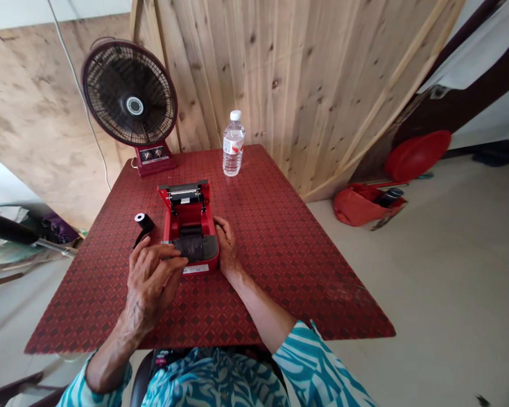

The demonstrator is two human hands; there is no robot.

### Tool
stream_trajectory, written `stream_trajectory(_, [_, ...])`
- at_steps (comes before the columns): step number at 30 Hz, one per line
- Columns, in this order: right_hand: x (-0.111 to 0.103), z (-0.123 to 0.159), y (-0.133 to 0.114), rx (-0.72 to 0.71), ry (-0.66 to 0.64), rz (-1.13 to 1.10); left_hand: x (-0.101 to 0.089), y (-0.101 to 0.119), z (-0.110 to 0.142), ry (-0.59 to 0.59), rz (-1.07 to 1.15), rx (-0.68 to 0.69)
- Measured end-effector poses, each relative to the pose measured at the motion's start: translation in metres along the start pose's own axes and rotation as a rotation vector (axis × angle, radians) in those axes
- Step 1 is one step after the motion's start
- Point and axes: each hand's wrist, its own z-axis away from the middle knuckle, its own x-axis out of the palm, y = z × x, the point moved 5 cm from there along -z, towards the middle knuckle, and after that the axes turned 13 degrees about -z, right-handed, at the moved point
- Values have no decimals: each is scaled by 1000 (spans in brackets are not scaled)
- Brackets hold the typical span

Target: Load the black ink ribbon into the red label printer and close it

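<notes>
A small red printer (189, 229) with its lid swung open stands on the red patterned table (280, 243). My right hand (228, 247) rests against the printer's right side, fingers curled along its edge. My left hand (152, 277) is at the printer's front left corner, with the fingers bent and reaching onto the dark front panel. A black roll with a white core (143, 221) lies on the table just left of the printer, a strip trailing from it towards my left hand.
A dark red desk fan (130, 102) stands at the table's far left. A clear water bottle (233, 144) stands at the far edge. On the floor to the right lie a red bag (356, 204) and a red disc (416, 154).
</notes>
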Motion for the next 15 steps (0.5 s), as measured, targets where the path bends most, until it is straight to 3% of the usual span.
stream_trajectory(9, [-2,0,1,14,5,-21,6,10,22,-34,-11,40])
stream_trajectory(15, [1,-14,-5,72,29,-20,15,9,32,-7,7,-26])
